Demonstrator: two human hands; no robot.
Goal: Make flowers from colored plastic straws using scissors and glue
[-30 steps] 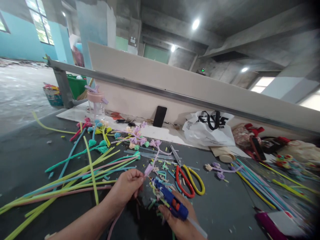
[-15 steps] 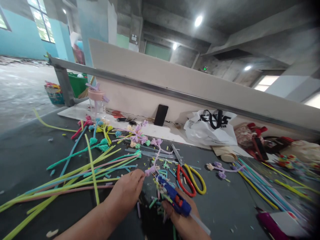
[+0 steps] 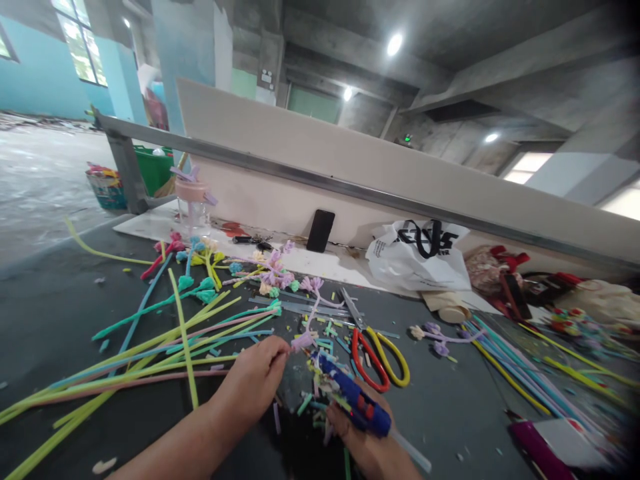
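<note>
A dark worktable (image 3: 450,413) littered with pipe cleaners (image 3: 150,353) sits in a bare concrete hall. The right hand (image 3: 367,443) grips a blue glue gun (image 3: 353,397), nozzle aimed up-left, beside the scissors (image 3: 375,353). The left hand (image 3: 255,383) pinches a small purple flower (image 3: 301,341).

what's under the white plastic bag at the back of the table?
The white plastic bag rests on the white board along the partition. A tan cup-like piece lies on its side, sticking out from under its right edge. Anything else beneath the bag is covered.
</note>
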